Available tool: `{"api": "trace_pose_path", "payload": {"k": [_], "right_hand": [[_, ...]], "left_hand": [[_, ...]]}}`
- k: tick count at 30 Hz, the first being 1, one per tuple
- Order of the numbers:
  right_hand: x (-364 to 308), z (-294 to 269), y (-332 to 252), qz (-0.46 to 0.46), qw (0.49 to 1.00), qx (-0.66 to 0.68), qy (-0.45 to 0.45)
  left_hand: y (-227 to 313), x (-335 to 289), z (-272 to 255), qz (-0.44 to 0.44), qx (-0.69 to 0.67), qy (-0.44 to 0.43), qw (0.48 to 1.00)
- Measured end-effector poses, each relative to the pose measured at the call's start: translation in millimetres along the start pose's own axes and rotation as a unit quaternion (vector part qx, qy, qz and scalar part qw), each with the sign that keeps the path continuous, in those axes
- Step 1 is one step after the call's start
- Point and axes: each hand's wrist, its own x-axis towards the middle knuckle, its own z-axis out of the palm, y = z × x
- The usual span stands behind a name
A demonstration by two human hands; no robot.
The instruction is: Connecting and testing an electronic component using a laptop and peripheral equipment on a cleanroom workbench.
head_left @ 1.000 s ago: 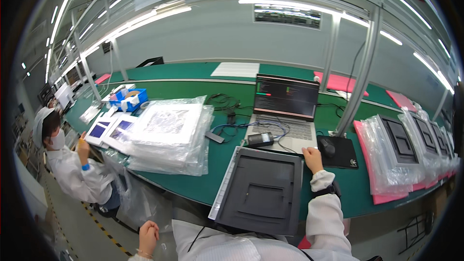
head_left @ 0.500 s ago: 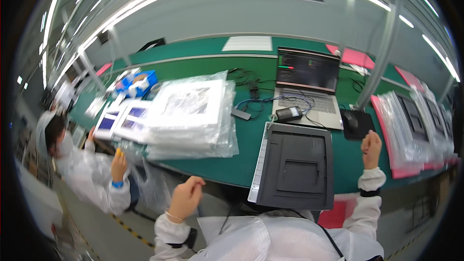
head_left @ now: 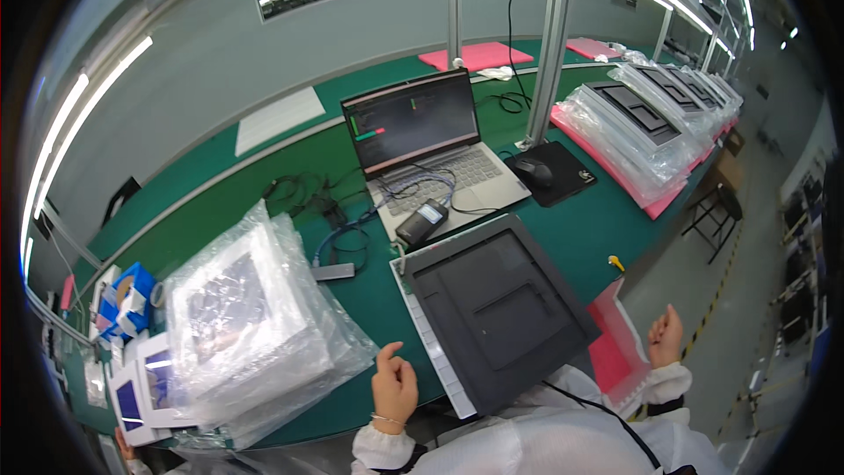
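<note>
A large dark grey rectangular panel [head_left: 501, 312] with a stepped recess lies at the table's front edge before me. A white ribbed strip [head_left: 432, 343] runs along its left side. My left hand [head_left: 395, 390] is held just left of this strip, its fingers curled and nothing seen in them. To the right of the panel, past the table edge, my right hand [head_left: 665, 336] is raised with closed fingers, holding nothing visible. Between it and the panel a pink sheet [head_left: 615, 352] shows. A small black box [head_left: 422, 222] with a cable rests on the open laptop [head_left: 475, 178], behind the panel.
Bagged white frames [head_left: 237, 308] are stacked at the left, near a blue bin [head_left: 130, 299]. A mouse [head_left: 534, 173] sits on a black pad. Bagged dark panels [head_left: 633, 114] lie on pink foam at the right. A metal post [head_left: 549, 44] rises behind the laptop.
The view has turned to the right. My right hand has moved from above the table to beyond its edge; my left hand is now closer to the panel's left side.
</note>
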Motion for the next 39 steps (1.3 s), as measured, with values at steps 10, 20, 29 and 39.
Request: {"api": "trace_pose_path", "payload": {"k": [10, 20, 29, 39], "right_hand": [[44, 7, 147, -0.128, 0.931, -0.306, -0.148], [38, -80, 266, -0.063, 0.736, -0.571, -0.357], [9, -76, 253, -0.059, 0.661, -0.588, -0.463], [-6, -54, 243, -0.078, 0.633, -0.584, -0.502]], "left_hand": [[1, 7, -4, -0.032, -0.014, 0.099, 0.995], [-7, 6, 1, -0.018, -0.039, 0.141, 0.989], [-4, 3, 2, -0.018, -0.027, 0.184, 0.982], [-10, 2, 1, -0.012, -0.020, 0.160, 0.987]]}}
